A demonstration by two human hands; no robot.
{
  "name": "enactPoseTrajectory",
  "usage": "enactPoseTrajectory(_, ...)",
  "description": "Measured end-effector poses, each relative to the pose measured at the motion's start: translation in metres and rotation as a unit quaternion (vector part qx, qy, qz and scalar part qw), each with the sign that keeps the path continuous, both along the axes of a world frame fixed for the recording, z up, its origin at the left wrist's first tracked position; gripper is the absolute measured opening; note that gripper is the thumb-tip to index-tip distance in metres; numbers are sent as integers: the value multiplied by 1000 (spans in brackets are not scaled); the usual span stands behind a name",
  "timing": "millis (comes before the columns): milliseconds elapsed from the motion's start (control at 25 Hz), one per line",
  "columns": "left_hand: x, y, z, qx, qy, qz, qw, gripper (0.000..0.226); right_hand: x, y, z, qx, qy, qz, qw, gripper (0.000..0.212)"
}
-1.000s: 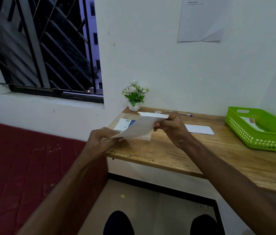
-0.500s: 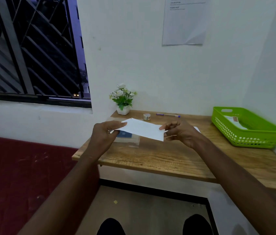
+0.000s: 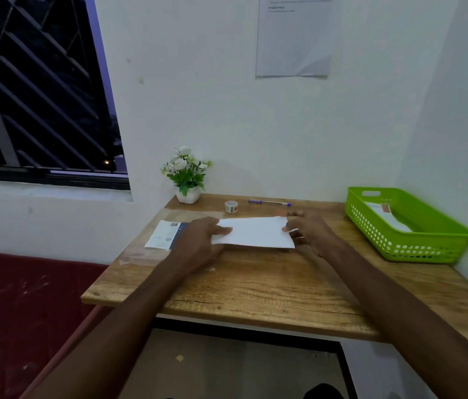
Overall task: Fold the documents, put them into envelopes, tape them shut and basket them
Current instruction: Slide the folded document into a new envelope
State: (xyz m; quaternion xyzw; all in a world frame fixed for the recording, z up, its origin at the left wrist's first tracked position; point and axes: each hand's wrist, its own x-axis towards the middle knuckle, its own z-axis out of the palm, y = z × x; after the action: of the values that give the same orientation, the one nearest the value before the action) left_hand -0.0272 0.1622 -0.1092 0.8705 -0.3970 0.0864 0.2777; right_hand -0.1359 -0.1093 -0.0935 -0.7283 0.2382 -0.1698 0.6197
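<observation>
We list first the wooden desk (image 3: 256, 286), filling the centre and lower right of the frame. Next, the green basket (image 3: 417, 249) at right centre, with envelopes already inside. Next, the folded document (image 3: 256, 233), white, lying flat on the desk at mid-frame. We judge it light, thin and limp, easily creased or slid; best taken at its short ends. Our left hand (image 3: 198, 243) pinches its left end; our right hand (image 3: 310, 231) rests at its right end, fingers loosely bent, grip not clear. Further items: printed envelope (image 3: 162, 236) left of centre; potted flowers (image 3: 186, 180); pen (image 3: 268, 202); tape roll (image 3: 231, 206) at the desk's back.
</observation>
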Motion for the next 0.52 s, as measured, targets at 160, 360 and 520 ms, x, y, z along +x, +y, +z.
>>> enactPoseTrajectory(160, 6, -20, 1, 97, 7, -33, 995, 85, 12, -4, -8, -65, 13, -45, 997, 55)
enactPoseTrajectory(360, 2, -68, 14, 180, -8, -51, 982, 119, 17, -5, -14, -115, 28, -30, 993, 52)
enactPoseTrajectory(520, -1, -109, 17, 196, 11, -90, 976, 135, 13, -13, -12, -67, 0, -19, 998, 32)
